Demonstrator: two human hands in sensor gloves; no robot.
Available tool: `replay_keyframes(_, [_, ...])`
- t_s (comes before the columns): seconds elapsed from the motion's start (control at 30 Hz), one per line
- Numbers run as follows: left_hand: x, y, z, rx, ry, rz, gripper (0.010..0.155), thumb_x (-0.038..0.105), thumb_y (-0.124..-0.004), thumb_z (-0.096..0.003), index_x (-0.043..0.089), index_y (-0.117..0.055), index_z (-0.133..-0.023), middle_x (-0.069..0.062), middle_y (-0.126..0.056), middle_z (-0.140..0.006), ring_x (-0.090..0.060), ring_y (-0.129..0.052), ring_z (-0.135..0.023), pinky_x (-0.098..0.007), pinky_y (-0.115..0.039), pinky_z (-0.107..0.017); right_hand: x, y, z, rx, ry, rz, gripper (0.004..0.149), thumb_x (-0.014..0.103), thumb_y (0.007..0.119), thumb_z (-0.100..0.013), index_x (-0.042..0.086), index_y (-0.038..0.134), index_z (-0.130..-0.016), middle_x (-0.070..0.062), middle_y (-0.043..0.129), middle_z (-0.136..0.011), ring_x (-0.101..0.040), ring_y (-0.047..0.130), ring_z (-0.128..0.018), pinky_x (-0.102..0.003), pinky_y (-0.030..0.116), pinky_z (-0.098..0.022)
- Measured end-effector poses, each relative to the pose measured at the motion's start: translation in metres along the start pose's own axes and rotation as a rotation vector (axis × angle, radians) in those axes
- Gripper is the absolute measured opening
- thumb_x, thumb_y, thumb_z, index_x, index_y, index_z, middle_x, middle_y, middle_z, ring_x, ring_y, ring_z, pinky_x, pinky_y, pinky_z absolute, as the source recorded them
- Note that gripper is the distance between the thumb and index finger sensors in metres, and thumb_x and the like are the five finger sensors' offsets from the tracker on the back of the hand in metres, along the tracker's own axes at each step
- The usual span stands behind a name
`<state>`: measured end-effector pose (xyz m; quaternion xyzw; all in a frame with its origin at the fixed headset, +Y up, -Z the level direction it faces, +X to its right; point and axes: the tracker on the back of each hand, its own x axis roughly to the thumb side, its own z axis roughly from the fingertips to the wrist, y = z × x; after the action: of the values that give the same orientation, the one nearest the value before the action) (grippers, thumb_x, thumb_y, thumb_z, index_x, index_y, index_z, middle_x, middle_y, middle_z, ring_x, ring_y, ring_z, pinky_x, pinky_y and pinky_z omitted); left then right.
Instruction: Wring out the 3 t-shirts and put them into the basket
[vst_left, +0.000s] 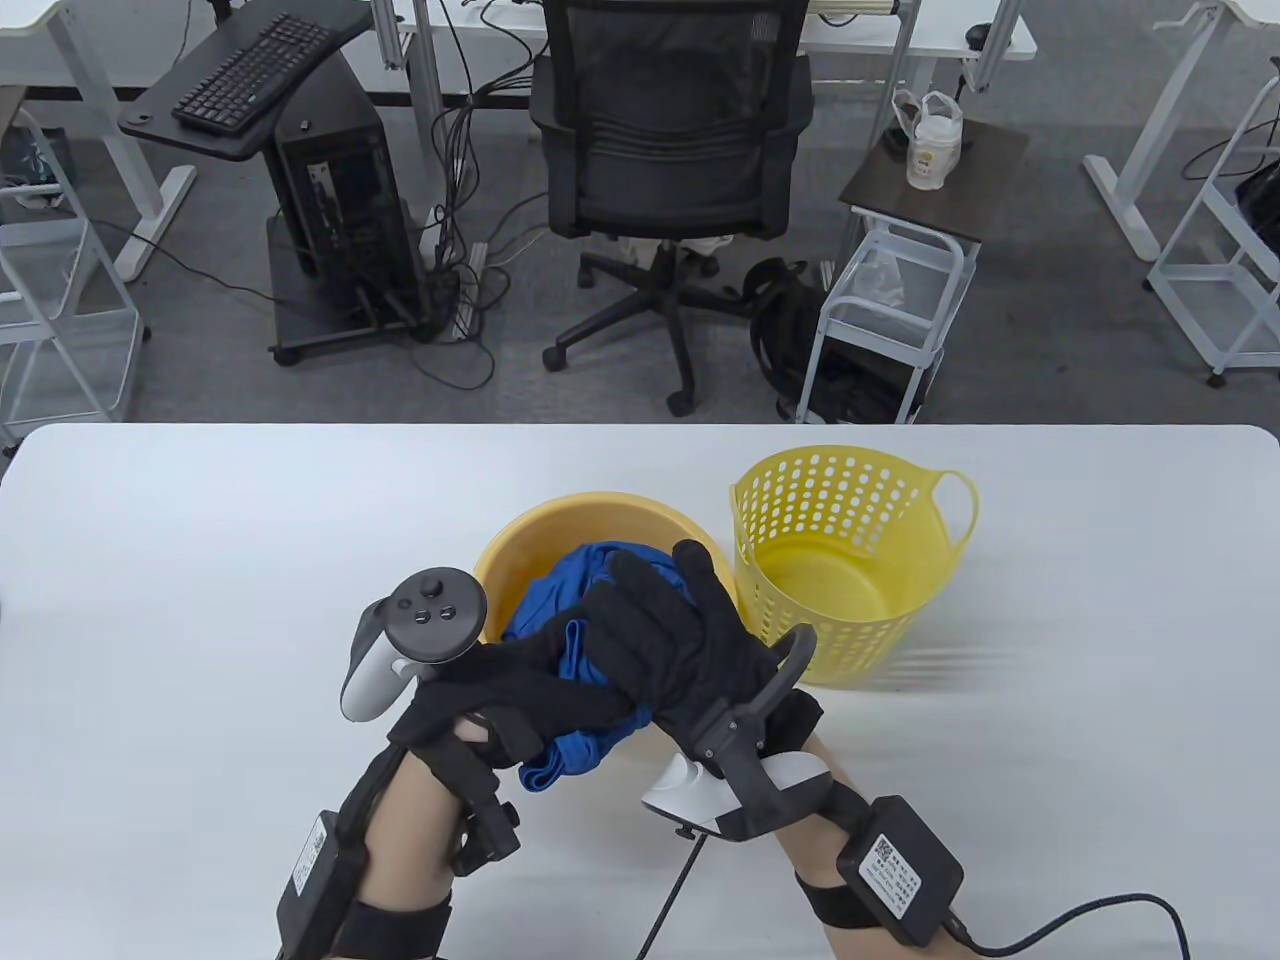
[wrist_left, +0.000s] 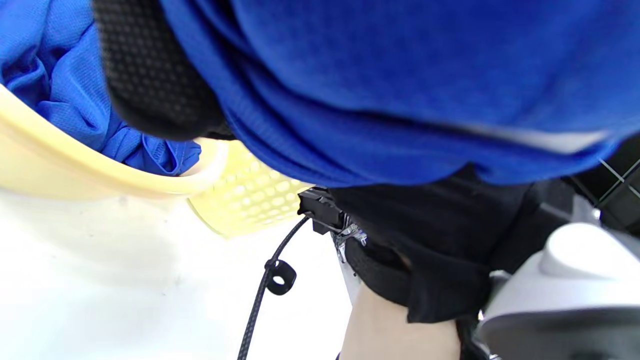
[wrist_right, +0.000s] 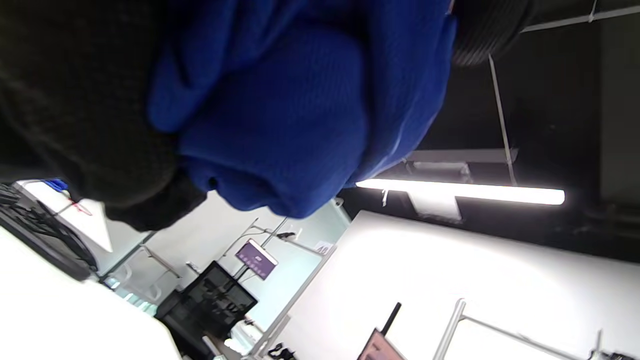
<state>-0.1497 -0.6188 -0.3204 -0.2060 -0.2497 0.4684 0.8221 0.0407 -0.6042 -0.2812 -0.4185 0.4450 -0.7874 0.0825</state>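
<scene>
A blue t-shirt (vst_left: 572, 752) is bunched between both gloved hands just in front of the orange basin (vst_left: 500, 570). My left hand (vst_left: 520, 690) grips its near end and my right hand (vst_left: 660, 640) curls round the part toward the basin. More blue cloth (vst_left: 560, 590) lies inside the basin. The yellow perforated basket (vst_left: 850, 560) stands to the basin's right, with nothing seen inside it. In the left wrist view the blue t-shirt (wrist_left: 400, 90) fills the top above the basin rim (wrist_left: 75, 175). In the right wrist view the blue t-shirt (wrist_right: 300, 110) hangs beside a black glove (wrist_right: 75, 100).
The white table (vst_left: 200, 600) spreads wide on both sides of the basin and basket. A black cable (vst_left: 1060, 915) trails from my right wrist across the near right of the table. Beyond the far edge stand an office chair (vst_left: 670, 150) and a small white cart (vst_left: 890, 300).
</scene>
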Motion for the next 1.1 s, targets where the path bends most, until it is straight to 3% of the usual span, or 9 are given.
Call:
replay_keyframes(0.13, [0.001,-0.005,-0.004,0.02,-0.01,0.0,0.087,0.061,-0.095,-0.0545,0.035,-0.041,-0.119,-0.028,-0.058,-0.115,-0.043,-0.094,-0.078,-0.047,-0.093,-0.04,-0.013,0.002,0.001,0.1,0.082,-0.08,0.107,0.053,0.104,-0.033,0.03,0.029,-0.106,-0.016,0.072,-0.093,-0.038,0.088,-0.062,-0.059,0.081,-0.053])
replay_keyframes(0.2, [0.0,-0.009,-0.008,-0.015,-0.027,0.034,0.09,0.062,-0.093,-0.0545,0.033,-0.038,-0.12,-0.03,-0.056,-0.115,-0.042,-0.093,-0.078,-0.046,-0.093,-0.04,-0.019,0.001,0.001,0.141,0.093,-0.132,0.105,0.053,0.105,-0.032,0.029,0.036,-0.107,-0.017,0.076,-0.088,-0.038,0.089,-0.058,-0.059,0.082,-0.05])
replay_keyframes(0.3, [-0.004,-0.011,-0.011,-0.009,-0.047,0.054,0.096,0.064,-0.093,-0.0536,0.028,-0.035,-0.121,-0.03,-0.055,-0.115,-0.042,-0.093,-0.079,-0.045,-0.093,-0.041,-0.022,0.002,0.002,0.151,0.107,-0.138,0.097,0.051,0.106,-0.031,0.021,0.048,-0.104,-0.016,0.078,-0.087,-0.039,0.089,-0.061,-0.061,0.081,-0.052])
replay_keyframes(0.4, [-0.003,-0.014,-0.012,0.074,-0.055,0.01,0.11,0.065,-0.094,-0.0517,0.021,-0.018,-0.118,-0.029,-0.053,-0.116,-0.041,-0.093,-0.079,-0.045,-0.092,-0.041,-0.028,0.01,0.006,0.119,0.129,-0.18,0.088,0.047,0.106,-0.032,0.019,0.057,-0.099,-0.016,0.076,-0.095,-0.05,0.083,-0.087,-0.069,0.075,-0.062])
replay_keyframes(0.47, [-0.002,-0.016,-0.012,0.095,-0.084,-0.006,0.115,0.067,-0.093,-0.0507,0.022,-0.009,-0.116,-0.028,-0.052,-0.117,-0.04,-0.094,-0.079,-0.044,-0.093,-0.04,-0.036,0.011,0.009,0.107,0.119,-0.286,0.085,0.042,0.108,-0.033,0.015,0.059,-0.097,-0.02,0.073,-0.103,-0.058,0.077,-0.093,-0.069,0.075,-0.062])
replay_keyframes(0.57, [0.007,-0.019,-0.009,0.155,-0.151,0.0,0.114,0.068,-0.093,-0.049,0.03,-0.009,-0.116,-0.029,-0.052,-0.117,-0.04,-0.094,-0.078,-0.044,-0.093,-0.04,-0.05,0.009,0.011,0.072,0.19,-0.438,0.086,0.033,0.11,-0.033,0.013,0.057,-0.097,-0.017,0.083,-0.09,-0.044,0.101,-0.071,-0.061,0.09,-0.052])
replay_keyframes(0.7, [0.017,-0.022,-0.004,0.19,-0.157,-0.047,0.108,0.072,-0.091,-0.0476,0.037,-0.017,-0.118,-0.031,-0.049,-0.118,-0.04,-0.093,-0.079,-0.042,-0.093,-0.041,-0.057,0.012,0.015,0.092,0.296,-0.565,0.088,0.028,0.11,-0.036,0.022,0.053,-0.101,-0.022,0.081,-0.088,-0.043,0.104,-0.052,-0.051,0.099,-0.031])
replay_keyframes(0.9, [0.028,-0.034,-0.006,0.262,-0.097,-0.334,0.122,0.075,-0.094,-0.0404,0.032,-0.009,-0.117,-0.033,-0.037,-0.123,-0.041,-0.088,-0.087,-0.042,-0.089,-0.048,-0.056,0.016,0.018,0.118,0.401,-0.356,0.087,0.033,0.11,-0.036,0.027,0.053,-0.102,-0.019,0.085,-0.087,-0.04,0.101,-0.041,-0.042,0.092,-0.019])
replay_keyframes(1.1, [0.028,-0.05,-0.019,0.329,0.024,-0.592,0.131,0.063,-0.102,-0.0392,0.028,0.001,-0.112,-0.026,-0.038,-0.125,-0.039,-0.089,-0.086,-0.042,-0.089,-0.048,-0.044,0.019,0.016,0.144,0.422,-0.061,0.09,0.034,0.109,-0.037,0.028,0.05,-0.104,-0.018,0.084,-0.092,-0.039,0.1,-0.038,-0.039,0.09,-0.016])
